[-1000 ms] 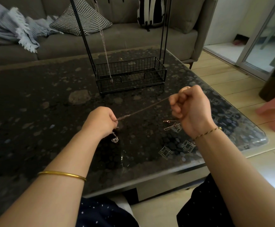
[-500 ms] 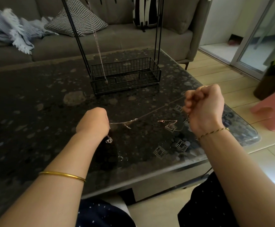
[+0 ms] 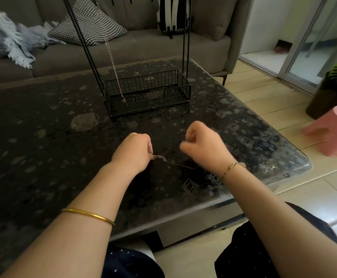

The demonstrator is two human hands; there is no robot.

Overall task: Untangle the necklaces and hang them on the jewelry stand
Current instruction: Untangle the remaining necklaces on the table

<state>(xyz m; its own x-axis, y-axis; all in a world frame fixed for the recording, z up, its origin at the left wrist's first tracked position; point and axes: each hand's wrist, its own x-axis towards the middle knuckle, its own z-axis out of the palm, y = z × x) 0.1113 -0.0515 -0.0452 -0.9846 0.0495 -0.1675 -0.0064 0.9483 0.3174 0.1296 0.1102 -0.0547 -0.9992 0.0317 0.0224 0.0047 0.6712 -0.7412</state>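
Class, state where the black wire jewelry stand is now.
Head view: the black wire jewelry stand stands centrally on the dark speckled table, before the grey sofa.

There is only one view, from a wide-angle camera worn on the person's head. It faces forward and tilts down over the dark tabletop (image 3: pixel 43 137). Both forearms come in from the bottom edge, and the left hand (image 3: pixel 132 152) and the right hand (image 3: pixel 201 149) sit near the middle of the frame, close to the lens. The jewelry stand (image 3: pixel 147 93) is farther away, in the upper middle, and its top is cut off by the upper edge. Behind it the sofa (image 3: pixel 143 51) fills the top of the frame. The floor (image 3: pixel 274 101) and a pink stool (image 3: pixel 334 129) are at the right. The person's lap shows at the bottom edge.
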